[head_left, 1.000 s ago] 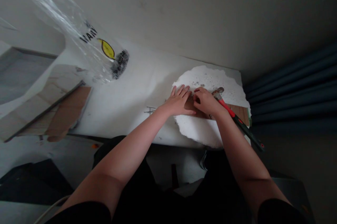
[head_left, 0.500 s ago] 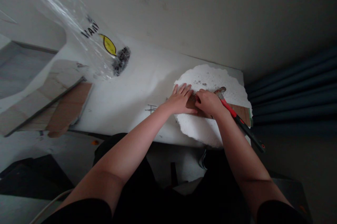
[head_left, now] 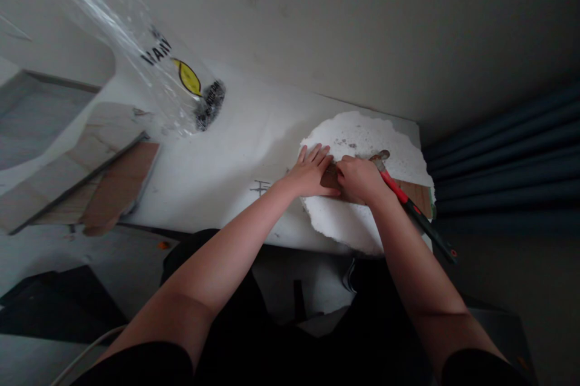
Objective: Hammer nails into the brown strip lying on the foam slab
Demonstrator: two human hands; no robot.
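On the right end of the long white table point(head_left: 235, 156), we rest both hands on a flat brown wooden strip point(head_left: 413, 194), which lies across a white, ragged-edged sheet point(head_left: 362, 127) speckled with grey crumbs. We hold our left hand point(head_left: 313, 176) palm down with the fingers fanned, its fingertips over the sheet and its thumb along the strip. Just beside it, our right hand point(head_left: 360, 178) is curled, its fingertips turned down at the wood; they are hidden, so we cannot tell whether they pinch anything. By our right wrist, a tool with a red-and-black handle and a brownish metal head point(head_left: 399, 194) lies slantwise over the strip, its handle reaching toward the table's near right corner. Well to our left we see a clear plastic bag with black lettering and a yellow oval point(head_left: 186, 78), and near it a reddish-brown board point(head_left: 118, 186).
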